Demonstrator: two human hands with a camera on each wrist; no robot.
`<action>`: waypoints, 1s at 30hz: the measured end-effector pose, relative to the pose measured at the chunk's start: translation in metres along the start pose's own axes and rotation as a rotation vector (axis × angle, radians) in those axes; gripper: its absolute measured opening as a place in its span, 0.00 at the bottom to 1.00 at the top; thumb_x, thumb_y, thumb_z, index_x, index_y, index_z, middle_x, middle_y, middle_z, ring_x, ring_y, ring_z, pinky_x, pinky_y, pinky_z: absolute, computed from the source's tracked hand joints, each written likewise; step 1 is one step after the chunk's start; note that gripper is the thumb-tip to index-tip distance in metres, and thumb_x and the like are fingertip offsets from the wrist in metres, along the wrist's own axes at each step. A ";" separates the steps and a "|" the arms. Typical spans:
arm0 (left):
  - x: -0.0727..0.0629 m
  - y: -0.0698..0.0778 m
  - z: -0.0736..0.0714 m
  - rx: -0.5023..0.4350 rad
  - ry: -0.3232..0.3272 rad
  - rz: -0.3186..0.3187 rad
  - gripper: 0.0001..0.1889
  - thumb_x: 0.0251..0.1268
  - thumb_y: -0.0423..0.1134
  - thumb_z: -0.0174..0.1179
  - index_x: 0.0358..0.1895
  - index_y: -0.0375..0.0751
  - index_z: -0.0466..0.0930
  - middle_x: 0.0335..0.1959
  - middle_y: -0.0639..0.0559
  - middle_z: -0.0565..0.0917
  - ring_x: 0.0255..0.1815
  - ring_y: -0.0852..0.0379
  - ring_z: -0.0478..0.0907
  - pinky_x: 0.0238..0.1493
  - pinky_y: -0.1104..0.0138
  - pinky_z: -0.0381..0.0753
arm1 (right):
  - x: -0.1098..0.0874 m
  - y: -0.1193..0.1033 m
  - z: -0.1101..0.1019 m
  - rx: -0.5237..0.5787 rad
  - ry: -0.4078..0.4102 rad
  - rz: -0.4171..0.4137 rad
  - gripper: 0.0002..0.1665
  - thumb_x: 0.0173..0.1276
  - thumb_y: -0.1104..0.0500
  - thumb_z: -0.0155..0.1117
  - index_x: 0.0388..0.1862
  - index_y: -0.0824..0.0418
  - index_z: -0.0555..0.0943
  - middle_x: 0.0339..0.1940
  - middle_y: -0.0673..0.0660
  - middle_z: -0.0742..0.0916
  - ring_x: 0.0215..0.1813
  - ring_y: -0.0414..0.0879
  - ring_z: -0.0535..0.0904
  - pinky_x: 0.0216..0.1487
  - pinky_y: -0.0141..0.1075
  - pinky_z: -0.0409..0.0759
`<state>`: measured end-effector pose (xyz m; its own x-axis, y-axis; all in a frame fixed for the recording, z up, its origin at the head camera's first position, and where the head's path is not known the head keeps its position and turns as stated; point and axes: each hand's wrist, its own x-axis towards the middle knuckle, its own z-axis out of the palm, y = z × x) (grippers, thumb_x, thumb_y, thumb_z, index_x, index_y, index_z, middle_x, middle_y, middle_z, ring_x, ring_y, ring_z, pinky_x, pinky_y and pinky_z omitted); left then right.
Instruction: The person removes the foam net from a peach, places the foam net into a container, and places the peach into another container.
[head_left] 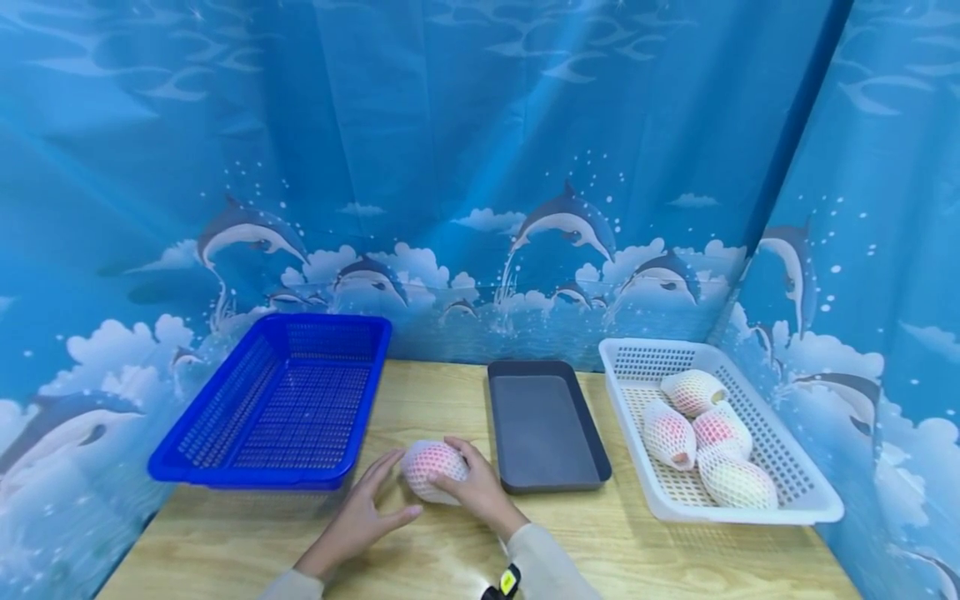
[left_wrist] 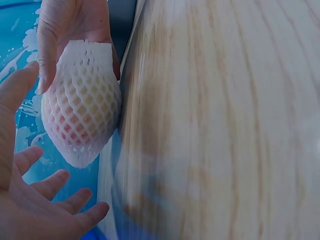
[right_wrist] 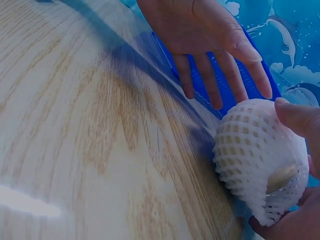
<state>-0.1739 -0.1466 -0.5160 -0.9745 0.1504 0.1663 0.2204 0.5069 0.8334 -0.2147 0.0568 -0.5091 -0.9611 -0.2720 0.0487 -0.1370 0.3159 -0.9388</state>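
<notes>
Pinching a rounded pinkish fruit in white foam netting (head_left: 427,468), my right hand (head_left: 483,492) holds it in from the far edge of the pale wooden table (head_left: 431,396); my left hand (head_left: 360,517), fingers spread, is just beside it.

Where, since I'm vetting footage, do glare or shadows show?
Head view: glare by the right sleeve on the wooden tabletop; left wrist view: soft reflections beside the foam-netted fruit; right wrist view: white glare at lower left, a dark band, shadow or reflection, near the blue plastic basket.
</notes>
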 end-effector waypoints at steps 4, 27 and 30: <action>0.001 0.002 0.000 -0.004 -0.008 -0.009 0.47 0.48 0.48 0.74 0.72 0.41 0.60 0.73 0.35 0.59 0.72 0.33 0.55 0.68 0.36 0.55 | -0.001 -0.002 -0.001 -0.006 -0.008 0.016 0.40 0.60 0.51 0.70 0.70 0.58 0.66 0.64 0.64 0.76 0.61 0.60 0.74 0.62 0.59 0.72; 0.007 0.008 -0.005 0.020 0.021 0.047 0.49 0.44 0.51 0.75 0.71 0.40 0.62 0.71 0.34 0.61 0.70 0.31 0.58 0.63 0.35 0.63 | 0.000 -0.021 -0.026 0.014 -0.062 -0.070 0.37 0.65 0.54 0.66 0.71 0.60 0.64 0.71 0.64 0.67 0.69 0.68 0.62 0.67 0.62 0.65; 0.008 0.010 -0.006 0.029 0.034 0.066 0.49 0.44 0.52 0.75 0.71 0.39 0.62 0.71 0.34 0.61 0.70 0.31 0.58 0.62 0.37 0.65 | -0.003 -0.023 -0.038 0.021 -0.050 -0.087 0.38 0.65 0.55 0.66 0.72 0.59 0.63 0.72 0.64 0.67 0.69 0.68 0.61 0.67 0.62 0.65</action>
<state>-0.1793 -0.1454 -0.5027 -0.9584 0.1558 0.2390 0.2853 0.5212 0.8043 -0.2181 0.0849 -0.4743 -0.9326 -0.3427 0.1134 -0.2135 0.2705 -0.9387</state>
